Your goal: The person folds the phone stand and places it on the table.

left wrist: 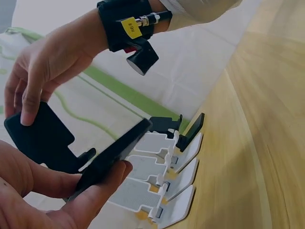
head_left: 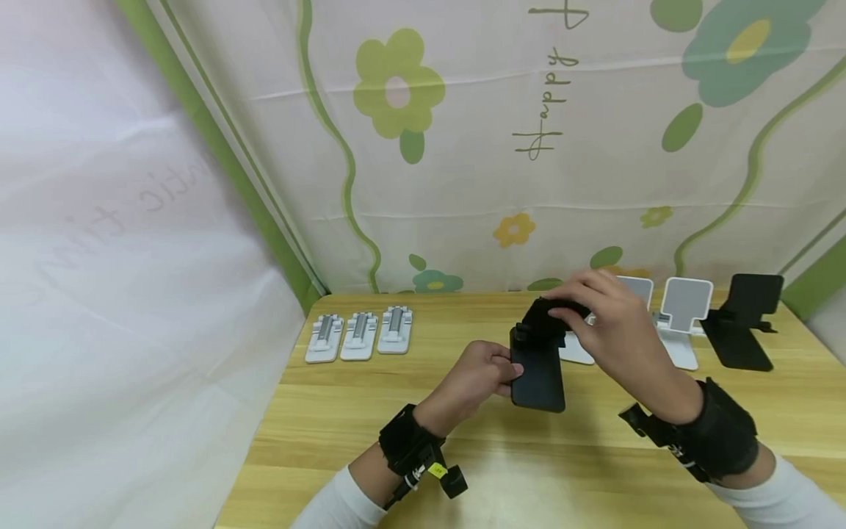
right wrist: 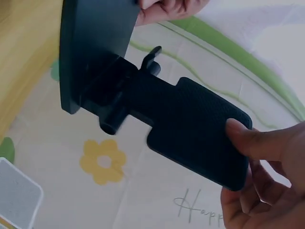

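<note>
A black folding phone stand (head_left: 538,378) is held up over the table, its upper plate (right wrist: 195,129) swung out at an angle from the base. My left hand (head_left: 479,373) grips the side edge of the base, thumb on the upper face and fingers beneath. With thumb and fingers, my right hand (head_left: 611,323) pinches the far edge of the upper plate. The left wrist view shows the base (left wrist: 112,155) between left thumb and fingers. Small hinge arms stick out where plate and base meet, plain in the right wrist view.
Three folded white phone stands (head_left: 359,336) lie in a row at the back left of the wooden table (head_left: 370,433). At the back right stand unfolded white stands (head_left: 687,305), partly behind my right hand, and an unfolded black stand (head_left: 736,345). A flowered curtain (head_left: 463,176) hangs behind.
</note>
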